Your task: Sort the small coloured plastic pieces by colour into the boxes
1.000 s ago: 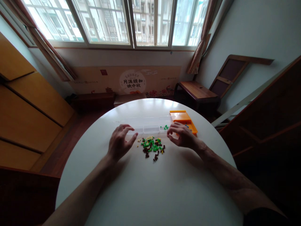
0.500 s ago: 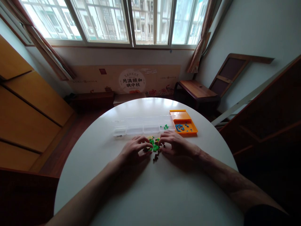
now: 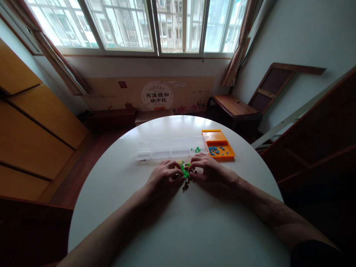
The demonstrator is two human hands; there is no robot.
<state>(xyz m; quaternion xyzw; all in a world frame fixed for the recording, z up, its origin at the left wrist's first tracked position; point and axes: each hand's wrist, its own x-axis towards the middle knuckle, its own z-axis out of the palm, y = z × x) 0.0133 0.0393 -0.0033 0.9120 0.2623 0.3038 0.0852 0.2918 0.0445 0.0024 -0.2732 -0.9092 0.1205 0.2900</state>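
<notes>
1. The small pile of toy bricks (image 3: 185, 172) lay between the two hands, its green bricks in the gap; the left hand (image 3: 164, 175) was at its left edge, the right hand (image 3: 204, 168) at its right, neither clearly nearer.
2. The loose pile had no firm long axis, though a few brown bricks (image 3: 185, 185) trailed from its near side toward the person.
3. Both hands were curled, thumbs and forefingers set narrowly at the pile; whether either pinched a brick, I could not tell.
4. Just beyond the pile sat a clear compartment tray (image 3: 180, 152), green pieces (image 3: 197, 150) in its right-hand compartment.
5. Beyond the pile and to its right, an open orange case (image 3: 222, 159) held blue pieces (image 3: 213, 150).
6. Under the pile was a white, rounded counter (image 3: 189, 226).
7. Well beyond the pile stood a printed panel (image 3: 189, 94) below a barred window (image 3: 178, 27); far to its left, a wooden cupboard (image 3: 36, 129).
</notes>
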